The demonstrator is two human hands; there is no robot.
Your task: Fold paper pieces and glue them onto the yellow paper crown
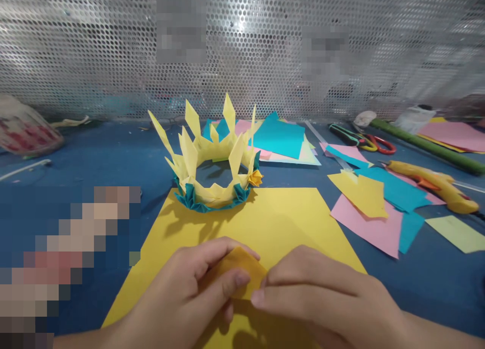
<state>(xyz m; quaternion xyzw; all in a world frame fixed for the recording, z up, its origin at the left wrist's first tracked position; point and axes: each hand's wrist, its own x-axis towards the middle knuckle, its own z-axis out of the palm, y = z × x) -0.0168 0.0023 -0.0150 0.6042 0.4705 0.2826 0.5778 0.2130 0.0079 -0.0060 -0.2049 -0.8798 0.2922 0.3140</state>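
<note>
Between my two hands is a small orange-yellow piece of paper [237, 265], held just above a large yellow sheet [288, 222]. My left hand [200, 283] pinches its left side, thumb on the near face and fingers behind. At its lower right corner, the fingers of my right hand [314, 288] are pressed together on the edge. Beyond my hands stands a pale yellow paper crown [214, 192] with tall points, upright on the sheet's far left corner. Teal folded paper [193, 200] rings its base, and a small orange paper flower [255, 178] sits on its right side.
Right of the sheet lie loose coloured papers [382, 222], a yellow glue gun [435, 182], scissors [379, 144] and a green stick [428, 144]. More papers [280, 137] are stacked behind the crown. A stained jar [26, 129] stands far left. A perforated metal panel [242, 76] closes off the back.
</note>
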